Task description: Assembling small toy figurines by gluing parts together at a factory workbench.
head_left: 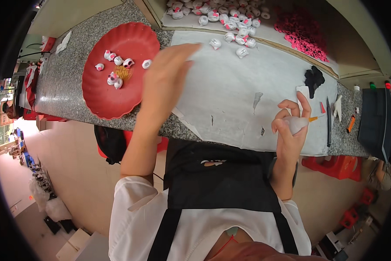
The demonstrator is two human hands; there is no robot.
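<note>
My left hand (167,69) is raised over the right side of a red scalloped tray (93,93). Its fingers stretch toward the right with a gap to the thumb, and nothing shows between them. Several small white round pieces with pink parts (118,61) lie in the tray, one white piece (147,64) right beside the hand. In my right hand (293,119) is a small translucent squeeze bottle (296,125) with an orange needle tip (313,118) pointing right. Below it lies a white paper sheet (221,100), with a few white pieces (242,52) at its far edge.
A shelf at the back holds a heap of white pieces (234,19) and a pile of pink rings (306,41). On the right are a crumpled black cloth (314,80), a dark thin stick (329,126), an orange tool (351,124) and a dark grey bin (374,126).
</note>
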